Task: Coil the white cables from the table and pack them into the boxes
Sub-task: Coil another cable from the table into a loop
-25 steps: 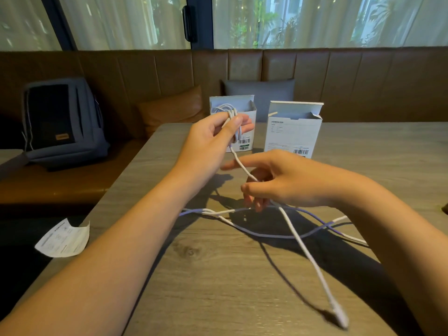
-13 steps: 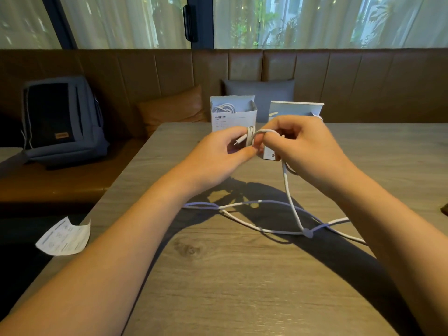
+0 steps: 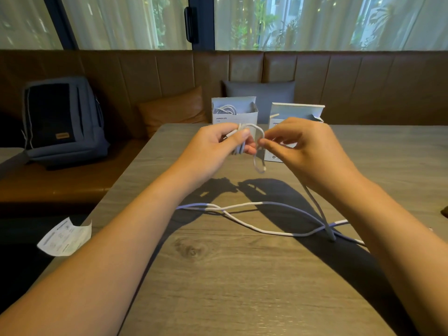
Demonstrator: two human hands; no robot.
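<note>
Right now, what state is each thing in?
Left hand: grips coiled part of white cable.
Right hand: pinches the cable's loop.
Left box: open, coiled cable inside.
Right box: open, contents hidden.
Loose cable: uncoiled on table.

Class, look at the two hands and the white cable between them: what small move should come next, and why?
Probably another wrap: the right hand should lay its pinched loop onto the coil that the left hand holds. Much white cable lies loose on the table, and the right box looks empty.
</note>
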